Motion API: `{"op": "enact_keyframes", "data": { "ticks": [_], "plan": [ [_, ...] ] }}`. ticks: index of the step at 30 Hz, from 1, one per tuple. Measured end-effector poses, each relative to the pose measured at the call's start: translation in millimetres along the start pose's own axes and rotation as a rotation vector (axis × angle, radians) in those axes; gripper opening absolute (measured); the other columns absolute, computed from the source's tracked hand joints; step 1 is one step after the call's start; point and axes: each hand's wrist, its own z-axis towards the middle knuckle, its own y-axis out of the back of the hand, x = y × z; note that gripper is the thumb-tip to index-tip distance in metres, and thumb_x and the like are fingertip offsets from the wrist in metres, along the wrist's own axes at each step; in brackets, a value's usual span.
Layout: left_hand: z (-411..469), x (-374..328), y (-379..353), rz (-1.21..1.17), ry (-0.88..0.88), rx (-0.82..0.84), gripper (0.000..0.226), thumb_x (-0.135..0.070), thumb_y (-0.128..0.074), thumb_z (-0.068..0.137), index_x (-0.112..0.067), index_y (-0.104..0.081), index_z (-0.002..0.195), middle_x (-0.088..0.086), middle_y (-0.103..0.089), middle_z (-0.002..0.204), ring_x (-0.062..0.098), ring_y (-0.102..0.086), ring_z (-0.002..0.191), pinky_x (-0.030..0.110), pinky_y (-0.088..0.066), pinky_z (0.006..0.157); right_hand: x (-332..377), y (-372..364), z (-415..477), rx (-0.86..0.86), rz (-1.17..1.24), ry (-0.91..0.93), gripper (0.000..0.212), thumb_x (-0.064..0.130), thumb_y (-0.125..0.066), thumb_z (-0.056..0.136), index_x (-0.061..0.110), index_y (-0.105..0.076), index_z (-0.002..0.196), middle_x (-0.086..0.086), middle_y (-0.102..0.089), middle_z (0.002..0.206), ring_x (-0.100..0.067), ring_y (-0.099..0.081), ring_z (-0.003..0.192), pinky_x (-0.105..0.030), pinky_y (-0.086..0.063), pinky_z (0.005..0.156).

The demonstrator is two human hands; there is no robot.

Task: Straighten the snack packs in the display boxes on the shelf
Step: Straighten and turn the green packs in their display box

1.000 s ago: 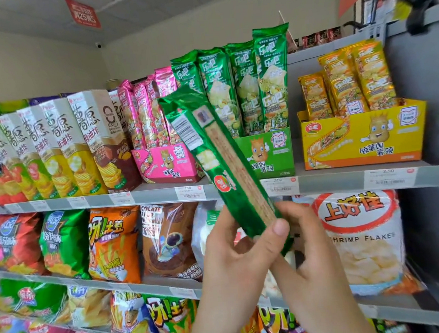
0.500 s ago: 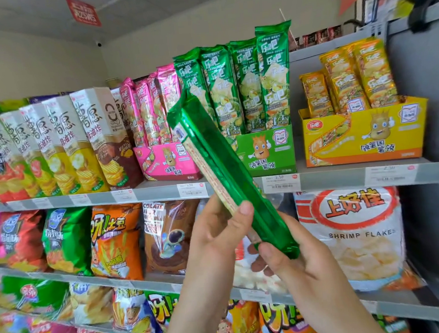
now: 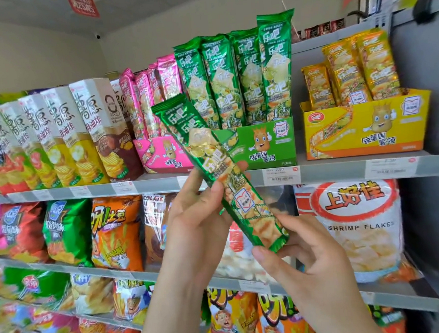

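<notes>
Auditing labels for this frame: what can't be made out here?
Head view, the only one:
- Price tags: print blurred and too small to read.
- Pink box: right end hidden by the held pack.
- Left hand: fingers mostly hidden behind the pack.
- White bag: mostly hidden by the left hand and right hand.
- Ceiling sign: cut off by the top edge.

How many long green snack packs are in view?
5. Four green packs stand upright in the green display box; a fifth pack is held tilted by the left hand and right hand. More may hide behind them.
</notes>
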Motion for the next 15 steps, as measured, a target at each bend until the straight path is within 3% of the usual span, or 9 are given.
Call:
{"op": "enact_keyframes", "data": {
  "ticks": [3, 5, 7, 9, 12, 15],
  "plan": [
    [9.2, -7.4, -3.4, 0.131, -0.015, -0.185, 0.052, -0.027, -0.066, 0.081, -0.002, -0.056, 0.126, 0.014, -0.065, 0.123, 0.027, -0.058, 0.114, 0.047, -0.039, 0.105, -2.9, 2.3, -1.7, -0.088, -0.121, 0.077, 0.043, 0.041, -0.084, 0.065, 0.037, -0.066, 0.104, 0.014, -0.057, 0.095, -0.011, -0.066, 0.086, -0.019, -0.053, 0.07],
    [19.2, -21.2, -4.1, 0.259, -0.088, -0.255, 0.055, -0.033, -0.071, 0.078, -0.005, -0.058, 0.123, 0.012, -0.067, 0.12, 0.025, -0.064, 0.11, 0.047, -0.045, 0.101, -2.7, 5.6, -1.9, -0.1, -0.168, 0.12, 0.043, 0.043, -0.083, 0.063, 0.045, -0.063, 0.101, 0.015, -0.055, 0.095, -0.01, -0.064, 0.085, -0.018, -0.051, 0.066],
    [28.1, -37.2, -3.7, 0.382, -0.112, -0.26, 0.081, -0.038, -0.079, 0.07, -0.008, -0.046, 0.138, 0.018, -0.055, 0.137, 0.031, -0.058, 0.122, 0.052, -0.045, 0.101, -2.9, 8.8, -2.1, -0.089, -0.158, 0.109, 0.043, 0.046, -0.086, 0.062, 0.049, -0.064, 0.098, 0.014, -0.056, 0.096, -0.013, -0.063, 0.082, -0.02, -0.05, 0.064],
    [35.5, -50.8, -1.5, 0.501, -0.152, -0.202, 0.091, -0.042, -0.083, 0.064, -0.027, -0.041, 0.144, 0.021, -0.046, 0.145, 0.034, -0.051, 0.129, 0.058, -0.044, 0.102, -1.5, 12.2, -0.8, -0.067, -0.121, 0.069, 0.048, 0.048, -0.086, 0.058, 0.048, -0.065, 0.101, 0.013, -0.059, 0.097, -0.015, -0.063, 0.079, -0.022, -0.051, 0.062],
    [44.1, -67.2, -1.6, 0.699, -0.324, -0.012, 0.064, -0.039, -0.082, 0.072, -0.044, -0.051, 0.129, 0.027, -0.055, 0.125, 0.036, -0.064, 0.104, 0.059, -0.055, 0.085, 1.3, 19.3, 5.4, 0.056, 0.144, -0.084, 0.05, 0.047, -0.084, 0.053, 0.043, -0.067, 0.1, 0.005, -0.067, 0.097, -0.019, -0.07, 0.082, -0.024, -0.056, 0.066],
    [51.4, -78.4, -6.0, 0.737, -0.399, 0.041, 0.058, -0.043, -0.082, 0.073, -0.036, -0.056, 0.125, 0.015, -0.064, 0.107, 0.021, -0.069, 0.088, 0.038, -0.058, 0.074, 4.6, 29.7, 13.8, 0.24, 0.292, -0.196, 0.049, 0.049, -0.086, 0.057, 0.037, -0.069, 0.101, 0.008, -0.071, 0.102, -0.017, -0.072, 0.094, -0.019, -0.055, 0.072]
  ]
}}
